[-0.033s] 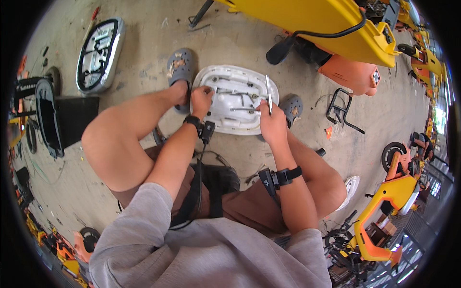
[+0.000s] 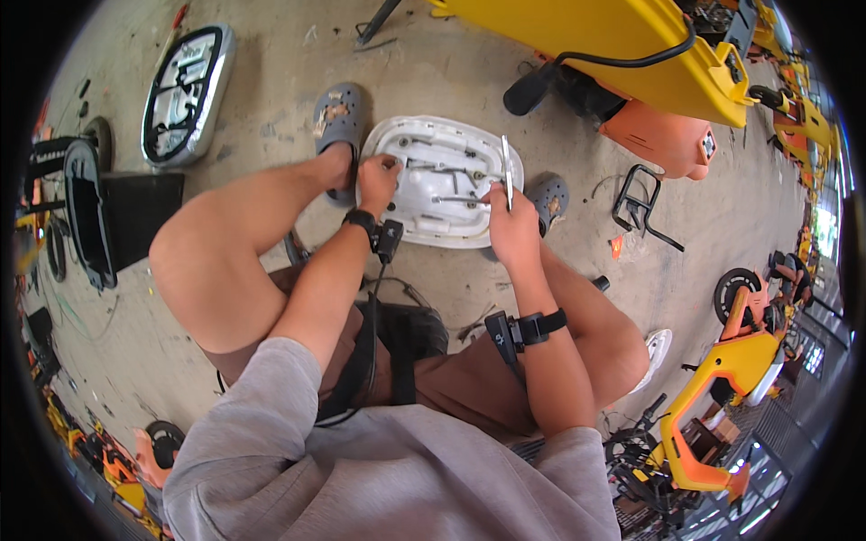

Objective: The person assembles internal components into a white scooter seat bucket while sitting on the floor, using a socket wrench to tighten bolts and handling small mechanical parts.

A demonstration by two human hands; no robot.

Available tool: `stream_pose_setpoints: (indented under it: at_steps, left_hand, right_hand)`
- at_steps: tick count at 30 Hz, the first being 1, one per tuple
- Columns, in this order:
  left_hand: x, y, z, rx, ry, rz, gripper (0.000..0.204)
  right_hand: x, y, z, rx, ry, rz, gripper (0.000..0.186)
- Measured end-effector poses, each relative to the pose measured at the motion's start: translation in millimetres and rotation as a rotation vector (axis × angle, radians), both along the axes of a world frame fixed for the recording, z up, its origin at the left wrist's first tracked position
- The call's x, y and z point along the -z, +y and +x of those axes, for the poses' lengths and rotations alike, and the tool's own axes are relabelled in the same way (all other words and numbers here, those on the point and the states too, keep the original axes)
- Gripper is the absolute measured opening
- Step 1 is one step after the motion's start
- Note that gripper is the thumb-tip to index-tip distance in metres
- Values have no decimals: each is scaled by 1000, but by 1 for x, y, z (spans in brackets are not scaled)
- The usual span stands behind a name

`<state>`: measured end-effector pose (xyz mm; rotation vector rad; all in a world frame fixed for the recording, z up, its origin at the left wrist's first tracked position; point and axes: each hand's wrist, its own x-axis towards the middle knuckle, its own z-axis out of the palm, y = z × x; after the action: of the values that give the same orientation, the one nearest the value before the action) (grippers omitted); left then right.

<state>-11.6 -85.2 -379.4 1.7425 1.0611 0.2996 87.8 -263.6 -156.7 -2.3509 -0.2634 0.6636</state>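
A white moulded oval panel (image 2: 433, 225) with metal rods and fittings on its inner face lies between my feet. My left hand (image 2: 379, 185) has curled fingers at the panel's left side, by a round fitting; what they grip, if anything, is too small to make out. My right hand (image 2: 512, 225) is closed on a long silver metal tool (image 2: 507, 162), held upright over the panel's right side. A thin metal bar (image 2: 456, 199) runs leftward from that hand across the panel; I cannot tell whether it is part of the tool.
A second panel with a black seal (image 2: 212, 81) lies upper left, a black box (image 2: 144, 216) at left. A yellow body part (image 2: 613, 41), an orange part (image 2: 658, 144), a black bracket (image 2: 640, 203) and vehicle frames (image 2: 749, 347) sit right and above. A person (image 2: 792, 275) crouches far right.
The whole view has shifted slightly, with the panel and both my hands sitting a little higher in the frame. My grip looks the same.
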Motion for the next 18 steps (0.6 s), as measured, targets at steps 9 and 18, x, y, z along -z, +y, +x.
stream_pose_setpoints:
  at_steps: [9,18]
  left_hand:
    - [10,6,-9,18,19,40,23]
    - [8,0,-7,46,-75,156,17]
  right_hand:
    - [16,-4,2,50,9,15,35]
    - [13,-4,3,80,74,-27,37]
